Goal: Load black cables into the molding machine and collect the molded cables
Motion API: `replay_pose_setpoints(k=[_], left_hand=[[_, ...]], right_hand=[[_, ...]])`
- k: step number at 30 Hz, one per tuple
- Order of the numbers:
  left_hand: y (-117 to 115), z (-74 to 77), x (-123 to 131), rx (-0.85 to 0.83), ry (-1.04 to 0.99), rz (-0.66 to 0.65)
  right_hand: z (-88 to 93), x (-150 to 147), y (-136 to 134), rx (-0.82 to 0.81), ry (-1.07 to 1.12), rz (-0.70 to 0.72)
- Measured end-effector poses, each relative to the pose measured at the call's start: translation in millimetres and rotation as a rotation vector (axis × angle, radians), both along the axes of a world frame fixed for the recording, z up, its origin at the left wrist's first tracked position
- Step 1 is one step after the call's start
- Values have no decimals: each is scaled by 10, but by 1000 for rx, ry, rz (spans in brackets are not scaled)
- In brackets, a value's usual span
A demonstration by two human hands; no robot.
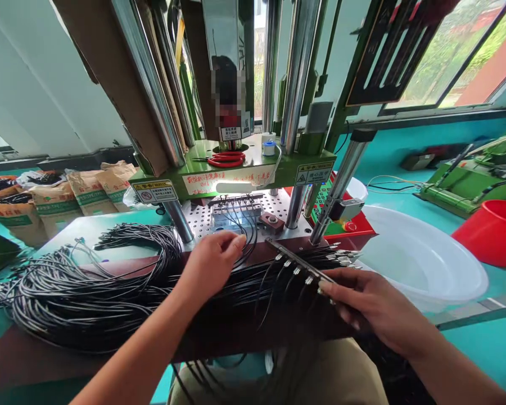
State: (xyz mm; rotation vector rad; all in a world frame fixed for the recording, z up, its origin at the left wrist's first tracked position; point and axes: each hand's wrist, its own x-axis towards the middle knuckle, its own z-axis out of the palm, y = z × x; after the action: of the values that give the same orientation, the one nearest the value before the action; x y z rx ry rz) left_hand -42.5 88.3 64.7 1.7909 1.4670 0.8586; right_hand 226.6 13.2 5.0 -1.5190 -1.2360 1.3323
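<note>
My left hand [217, 261] is closed at the black cables [249, 222] that hang from the mould [236, 218] in the press; its fingers partly hide the grip. In my right hand [365, 295] is one end of a narrow metal bar [297, 257], tilted with its far end toward the press. Several silvery cable ends [296, 271] sit along this bar, with thin black cables drooping below. Under and behind the bar lies a bundle of black cables [253, 281] with metal tips [346, 256] at the right.
A large cable heap [80, 287] covers the bench's left side. Steel columns [297, 205] flank the mould. Red-handled scissors [226, 159] rest on the green press plate [253, 169]. To the right are a red control box [362, 222], a white tub [430, 253] and a red bucket [495, 233].
</note>
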Motion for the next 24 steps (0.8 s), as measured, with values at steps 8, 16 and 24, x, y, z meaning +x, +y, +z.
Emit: replay_pose_setpoints(k=[8, 16, 24], left_hand=[[982, -441, 181, -818, -642, 3], [1012, -749, 194, -995, -822, -128], [1010, -869, 130, -998, -918, -176]], right_hand=[[19, 158, 535, 321, -628, 67], [-162, 247, 648, 356, -723, 138], [329, -998, 1661, 325, 272, -37]])
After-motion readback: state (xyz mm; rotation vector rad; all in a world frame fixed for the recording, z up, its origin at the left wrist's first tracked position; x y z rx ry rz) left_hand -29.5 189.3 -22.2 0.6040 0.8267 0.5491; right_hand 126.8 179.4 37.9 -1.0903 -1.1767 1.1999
